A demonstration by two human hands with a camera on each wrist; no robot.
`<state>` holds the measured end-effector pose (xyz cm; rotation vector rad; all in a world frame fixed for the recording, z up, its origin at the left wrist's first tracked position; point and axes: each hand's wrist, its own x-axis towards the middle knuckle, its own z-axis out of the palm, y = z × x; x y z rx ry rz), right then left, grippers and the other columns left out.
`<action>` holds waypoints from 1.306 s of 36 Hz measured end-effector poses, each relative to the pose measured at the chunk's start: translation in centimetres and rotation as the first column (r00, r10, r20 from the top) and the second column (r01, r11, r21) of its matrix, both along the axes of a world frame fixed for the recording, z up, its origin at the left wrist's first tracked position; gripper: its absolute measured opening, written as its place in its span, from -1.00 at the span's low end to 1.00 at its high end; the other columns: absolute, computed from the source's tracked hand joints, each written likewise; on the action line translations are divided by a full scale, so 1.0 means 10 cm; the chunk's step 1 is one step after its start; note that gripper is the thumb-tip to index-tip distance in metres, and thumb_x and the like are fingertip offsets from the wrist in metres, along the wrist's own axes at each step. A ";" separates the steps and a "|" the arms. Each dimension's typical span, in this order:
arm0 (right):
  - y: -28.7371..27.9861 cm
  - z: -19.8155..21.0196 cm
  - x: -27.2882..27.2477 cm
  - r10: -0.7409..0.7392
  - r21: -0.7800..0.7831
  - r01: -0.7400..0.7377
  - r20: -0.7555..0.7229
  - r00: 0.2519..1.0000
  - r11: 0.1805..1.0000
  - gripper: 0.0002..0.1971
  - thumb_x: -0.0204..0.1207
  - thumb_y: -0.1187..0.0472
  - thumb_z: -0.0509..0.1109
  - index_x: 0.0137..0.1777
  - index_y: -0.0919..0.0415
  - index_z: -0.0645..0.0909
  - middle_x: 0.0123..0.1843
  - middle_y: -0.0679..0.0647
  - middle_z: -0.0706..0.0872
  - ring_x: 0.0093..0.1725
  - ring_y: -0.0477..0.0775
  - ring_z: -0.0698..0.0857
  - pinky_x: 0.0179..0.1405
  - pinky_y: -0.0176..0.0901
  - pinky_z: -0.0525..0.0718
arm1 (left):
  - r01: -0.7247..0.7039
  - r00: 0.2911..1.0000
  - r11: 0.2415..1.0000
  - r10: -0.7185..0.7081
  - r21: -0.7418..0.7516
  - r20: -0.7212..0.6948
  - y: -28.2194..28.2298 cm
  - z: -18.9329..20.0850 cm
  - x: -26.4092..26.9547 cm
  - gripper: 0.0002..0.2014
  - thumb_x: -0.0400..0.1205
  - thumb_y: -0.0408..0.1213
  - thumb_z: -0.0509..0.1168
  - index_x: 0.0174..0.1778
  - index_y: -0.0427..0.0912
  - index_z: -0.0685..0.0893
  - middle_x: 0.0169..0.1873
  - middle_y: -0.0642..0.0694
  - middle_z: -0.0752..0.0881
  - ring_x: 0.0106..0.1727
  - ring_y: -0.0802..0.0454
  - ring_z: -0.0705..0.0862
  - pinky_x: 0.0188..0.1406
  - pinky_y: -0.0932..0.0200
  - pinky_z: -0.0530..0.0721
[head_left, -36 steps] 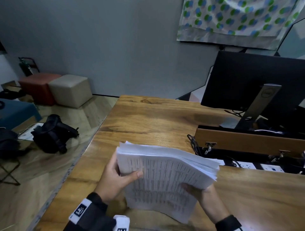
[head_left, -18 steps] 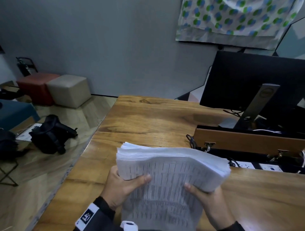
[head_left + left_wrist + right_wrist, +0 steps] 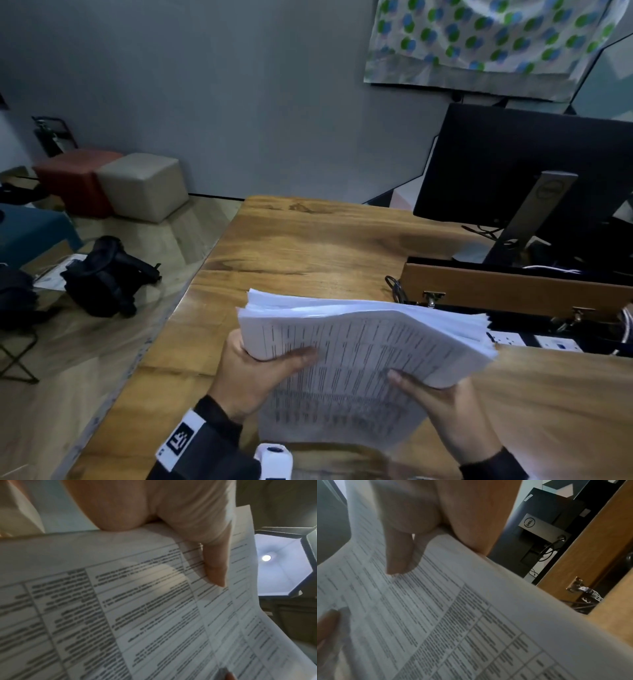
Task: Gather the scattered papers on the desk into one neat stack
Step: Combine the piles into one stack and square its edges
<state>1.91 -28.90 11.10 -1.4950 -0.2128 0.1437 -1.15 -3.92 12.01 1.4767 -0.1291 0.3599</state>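
A thick stack of printed papers (image 3: 359, 346) is held upright on edge above the wooden desk (image 3: 308, 246), its top bending away from me. My left hand (image 3: 260, 373) grips the stack's left side, thumb across the printed front sheet. My right hand (image 3: 442, 407) grips the right side, thumb on the front as well. In the left wrist view the left thumb (image 3: 212, 563) presses on the printed sheets (image 3: 137, 601). The right wrist view has the right thumb (image 3: 399, 555) lying on the papers (image 3: 471, 622). The fingers behind the stack are hidden.
A black monitor (image 3: 513, 168) on a silver stand (image 3: 527, 219) is at the back right. A raised wooden cable-tray lid (image 3: 507, 291) with a power strip (image 3: 534, 341) lies right of the stack. Stools (image 3: 144, 185) and a black bag (image 3: 106, 274) are on the floor to the left.
The stack has shifted to the right and been raised more upright. Both hands have closed in on its sides, and the sheets' right edges look more fanned out.
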 end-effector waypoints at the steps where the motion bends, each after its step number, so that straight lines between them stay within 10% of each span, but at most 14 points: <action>1: 0.00 -0.03 -0.01 -0.008 0.008 0.008 0.000 1.000 1.000 -0.59 0.17 0.47 0.58 0.06 0.27 0.68 -0.13 -0.04 0.90 -0.14 -0.18 0.83 -0.22 -0.34 0.76 | -0.012 1.000 1.000 0.012 -0.005 0.004 0.00 -0.02 -0.01 -0.54 0.16 -0.54 0.63 -0.29 0.20 0.87 -0.27 0.09 0.88 -0.18 0.19 0.85 -0.23 0.30 0.78; 8: -0.01 -1.00 0.03 0.048 -0.141 -0.072 -0.166 0.985 0.987 -0.63 0.29 0.59 0.59 -0.01 0.18 0.75 -0.06 0.01 0.91 0.08 0.20 0.84 -0.08 -0.21 0.79 | -0.025 0.933 1.000 0.018 -0.016 -0.361 0.08 -0.77 -0.01 -0.43 -0.09 0.04 0.76 -0.19 -0.06 0.87 -0.12 -0.13 0.89 -0.03 -0.09 0.86 -0.15 0.08 0.82; 13: -0.03 -1.27 -0.06 -0.006 -0.180 -0.044 -0.268 0.963 0.983 -0.41 -0.14 -0.22 0.80 -0.20 0.17 0.86 -0.15 0.03 0.91 -0.13 -0.03 0.84 -0.14 -0.22 0.77 | -0.001 0.858 1.000 0.015 0.027 -0.514 0.09 -1.11 -0.01 -0.44 0.11 -0.16 0.71 0.03 -0.17 0.77 -0.09 -0.02 0.89 0.04 -0.02 0.84 -0.10 0.24 0.79; 18: 0.06 -1.21 -0.06 -0.079 -0.197 0.028 -0.253 0.964 0.980 -0.81 0.50 0.30 0.54 0.09 0.14 0.73 -0.02 0.01 0.91 0.01 0.07 0.87 -0.12 -0.18 0.79 | -0.098 0.817 0.995 0.100 0.033 -0.569 0.11 -1.24 0.07 -0.48 0.31 -0.07 0.64 0.15 -0.14 0.74 0.01 -0.05 0.87 0.06 0.01 0.83 0.07 0.01 0.78; 27: 0.13 -1.30 0.12 -0.135 -0.229 0.052 -0.361 0.923 0.972 -0.83 0.61 0.20 0.43 0.17 0.16 0.71 0.01 0.11 0.90 -0.04 0.19 0.88 0.04 0.24 0.81 | -0.035 0.708 0.999 0.023 -0.004 -0.706 0.16 -1.52 -0.14 -0.68 0.54 -0.39 0.48 0.19 -0.09 0.66 0.12 -0.11 0.83 0.11 -0.08 0.81 0.19 -0.15 0.73; 32: 0.13 -1.48 0.22 -0.131 -0.302 0.005 -0.398 0.908 0.953 -0.80 0.66 0.18 0.37 0.21 0.18 0.72 0.03 0.06 0.89 0.00 0.10 0.87 0.14 0.17 0.79 | 0.050 0.656 0.987 0.083 0.152 -0.750 0.05 -1.65 -0.31 -0.76 0.64 -0.17 0.33 0.21 0.09 0.56 0.10 0.00 0.79 -0.12 0.00 0.80 -0.49 0.16 0.67; 37: 0.06 -1.64 0.23 -0.088 -0.432 -0.144 -0.474 0.876 0.890 -0.83 0.62 0.07 0.35 0.14 0.02 0.70 0.08 -0.01 0.85 0.05 0.03 0.82 0.17 0.04 0.76 | 0.057 0.661 0.944 0.209 0.326 -0.721 -0.05 -1.79 -0.27 -0.78 0.71 -0.19 0.21 0.27 -0.02 0.47 0.11 0.01 0.73 -0.09 0.01 0.72 -0.45 0.22 0.59; 41: -0.04 -1.71 0.04 -0.108 -0.393 -0.225 -0.667 0.738 0.892 -0.72 0.40 0.16 0.34 0.10 0.12 0.67 -0.24 0.12 0.79 -0.53 0.08 0.67 -0.59 -0.19 0.64 | 0.052 0.618 0.933 0.251 0.357 -0.745 -0.08 -1.85 -0.18 -0.73 0.72 -0.14 0.16 0.32 -0.08 0.39 0.02 -0.10 0.70 -0.38 -0.07 0.64 -0.68 0.20 0.54; 47: -0.19 -1.83 -0.19 -0.166 -0.457 -0.227 -0.671 0.722 0.860 -0.80 0.56 0.42 0.31 -0.31 0.35 0.58 -0.59 0.16 0.59 -0.75 0.02 0.43 -0.80 -0.33 0.38 | 0.089 0.627 0.859 0.345 0.503 -0.699 -0.06 -1.84 -0.09 -0.62 0.71 -0.13 0.23 0.38 -0.24 0.41 0.34 -0.21 0.66 0.28 -0.18 0.66 0.10 0.10 0.57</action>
